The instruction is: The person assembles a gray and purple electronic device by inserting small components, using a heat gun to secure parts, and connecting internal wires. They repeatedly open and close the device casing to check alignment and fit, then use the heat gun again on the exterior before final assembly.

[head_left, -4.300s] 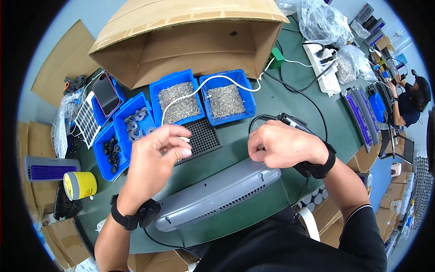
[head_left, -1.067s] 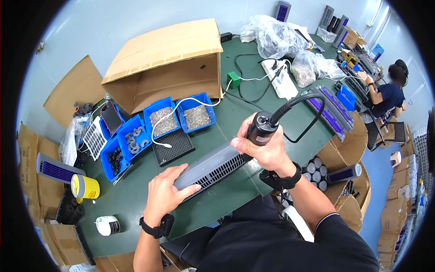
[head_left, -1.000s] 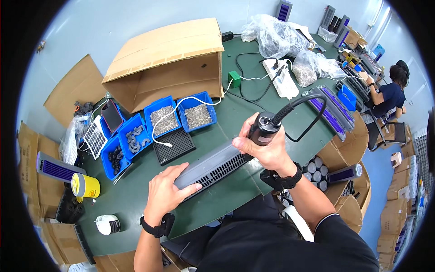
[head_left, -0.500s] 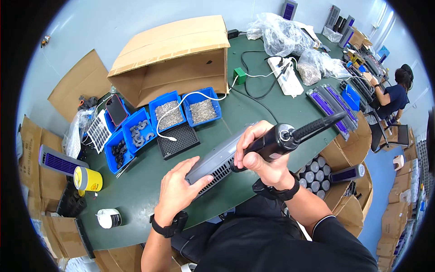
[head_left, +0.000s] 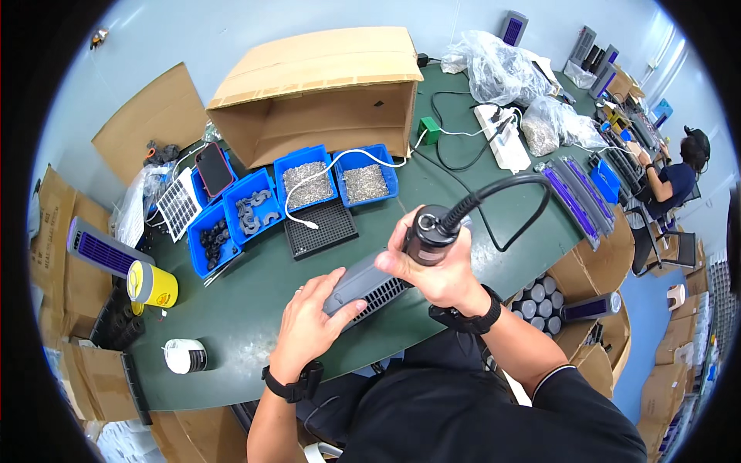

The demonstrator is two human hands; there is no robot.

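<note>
Green worktable lying under both hands, cluttered along its far edge. Right end of the grey vented housing hiding beneath the right hand; tip of the black corded driver not visible. Open cardboard box sitting well beyond the hands; blue bins just in front of it; yellow tape roll far off the left hand's side. Left hand pressing flat, fingers spread, on the housing's near end. Right hand wrapping closed around the driver, holding it upright over the housing
</note>
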